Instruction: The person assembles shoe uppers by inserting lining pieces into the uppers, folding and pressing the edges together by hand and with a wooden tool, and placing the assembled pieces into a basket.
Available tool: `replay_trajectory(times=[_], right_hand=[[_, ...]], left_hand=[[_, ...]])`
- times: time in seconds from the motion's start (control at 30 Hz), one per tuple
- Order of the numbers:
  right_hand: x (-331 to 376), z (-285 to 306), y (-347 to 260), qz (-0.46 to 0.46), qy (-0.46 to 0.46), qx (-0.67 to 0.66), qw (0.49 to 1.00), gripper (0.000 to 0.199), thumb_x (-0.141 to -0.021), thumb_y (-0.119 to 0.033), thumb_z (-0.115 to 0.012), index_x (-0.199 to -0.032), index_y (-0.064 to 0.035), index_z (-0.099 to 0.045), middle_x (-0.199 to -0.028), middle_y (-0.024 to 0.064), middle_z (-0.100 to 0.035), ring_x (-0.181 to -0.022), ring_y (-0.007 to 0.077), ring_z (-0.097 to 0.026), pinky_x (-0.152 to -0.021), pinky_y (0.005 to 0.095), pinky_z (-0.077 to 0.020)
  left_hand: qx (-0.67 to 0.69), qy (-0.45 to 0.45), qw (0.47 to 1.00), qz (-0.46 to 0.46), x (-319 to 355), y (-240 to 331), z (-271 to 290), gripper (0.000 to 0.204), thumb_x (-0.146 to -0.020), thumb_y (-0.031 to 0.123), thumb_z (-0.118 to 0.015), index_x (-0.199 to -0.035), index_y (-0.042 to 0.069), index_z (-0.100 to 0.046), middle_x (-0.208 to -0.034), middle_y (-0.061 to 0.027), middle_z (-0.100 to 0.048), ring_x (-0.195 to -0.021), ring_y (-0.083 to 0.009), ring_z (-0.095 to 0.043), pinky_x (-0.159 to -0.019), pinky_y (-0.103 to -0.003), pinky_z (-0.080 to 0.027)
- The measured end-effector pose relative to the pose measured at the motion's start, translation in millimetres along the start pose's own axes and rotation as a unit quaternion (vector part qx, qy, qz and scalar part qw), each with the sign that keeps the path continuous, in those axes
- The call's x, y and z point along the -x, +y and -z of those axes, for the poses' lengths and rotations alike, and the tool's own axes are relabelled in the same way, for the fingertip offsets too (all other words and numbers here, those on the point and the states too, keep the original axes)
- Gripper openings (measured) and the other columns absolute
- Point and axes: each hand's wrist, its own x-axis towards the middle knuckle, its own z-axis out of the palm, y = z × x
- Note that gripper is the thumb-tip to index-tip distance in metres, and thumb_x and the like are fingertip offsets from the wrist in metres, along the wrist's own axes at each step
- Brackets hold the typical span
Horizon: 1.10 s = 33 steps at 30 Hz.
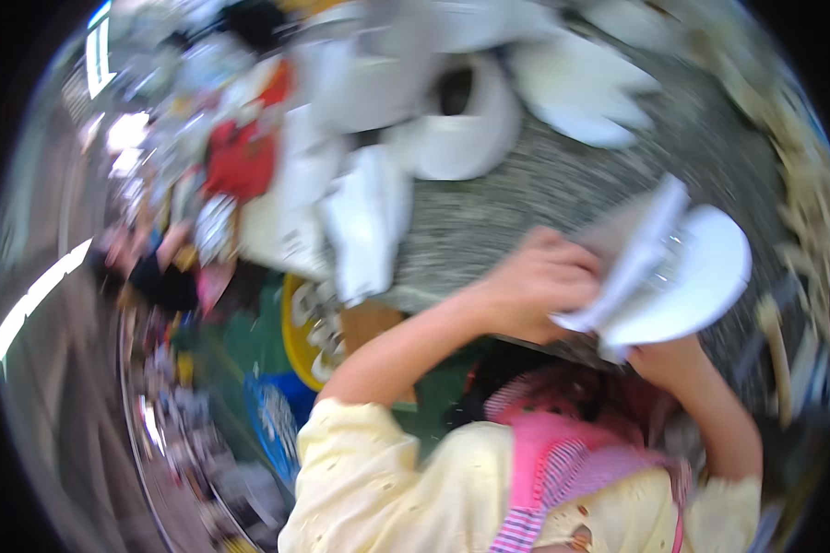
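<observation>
Head view: fingers (553, 267) around white piece (682, 276)

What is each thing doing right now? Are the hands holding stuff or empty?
Left hand: closed on the white piece's left edge.
Right hand: under the piece, mostly hidden.
White flat piece: held up, tilted.
White pieces on the table: lying loose, piled.
Grey table: partly covered.

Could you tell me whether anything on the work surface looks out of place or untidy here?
White pieces lie heaped and overlapping across the grey surface, not stacked. Both the left hand and the right hand hold a white flat piece. Motion blur hides any damage.
</observation>
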Motion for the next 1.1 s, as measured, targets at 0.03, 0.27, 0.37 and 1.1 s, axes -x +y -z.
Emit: replay_trajectory(times=[0.03,0.27,0.37,1.1], right_hand=[[-5,8,-4,0.01,-0.053,0.015,0.998,0.025,-0.07,-0.019,-0.056,-0.093,-0.009,-0.061,-0.091,0.0114,-0.059,-0.087,0.0312,-0.055,-0.075,0.0451,-0.0406],[42,-2,12,-0.051,-0.103,0.064,0.991,0.034,-0.074,-0.016,-0.055,-0.106,-0.0028,-0.054,-0.107,0.0221,-0.049,-0.101,0.0415,-0.044,-0.088,0.0498,-0.0304],[39,-1,12,-0.038,-0.067,0.108,0.991,0.031,-0.074,-0.011,-0.058,-0.104,-0.0022,-0.054,-0.107,0.0204,-0.05,-0.102,0.0386,-0.045,-0.089,0.048,-0.0303],[28,6,-4,-0.029,0.045,-0.019,0.998,0.033,-0.063,-0.012,-0.063,-0.094,-0.0053,-0.056,-0.084,0.0052,-0.053,-0.083,0.0263,-0.052,-0.077,0.0384,-0.0446]], left_hand=[[0.029,0.005,1.0,0.009,3,0,-6,0.032,-0.055,0.028,-0.073,-0.076,0.013,-0.055,-0.079,0.0,-0.057,-0.088,-0.0184,-0.052,-0.072,-0.037,-0.032],[-0.061,-0.022,0.997,-0.041,1,9,-28,0.037,-0.057,0.025,-0.071,-0.082,0.011,-0.049,-0.074,0.0,-0.053,-0.086,-0.0173,-0.05,-0.072,-0.038,-0.033],[-0.066,-0.051,0.996,-0.028,-6,9,-22,0.03,-0.063,0.019,-0.065,-0.084,0.01,-0.047,-0.069,-0.001,-0.05,-0.076,-0.0173,-0.05,-0.069,-0.036,-0.034],[0.049,-0.166,0.984,0.035,-16,4,0,0.036,-0.057,0.007,-0.064,-0.089,0.011,-0.048,-0.086,0.0005,-0.055,-0.088,-0.0175,-0.051,-0.073,-0.032,-0.036]])
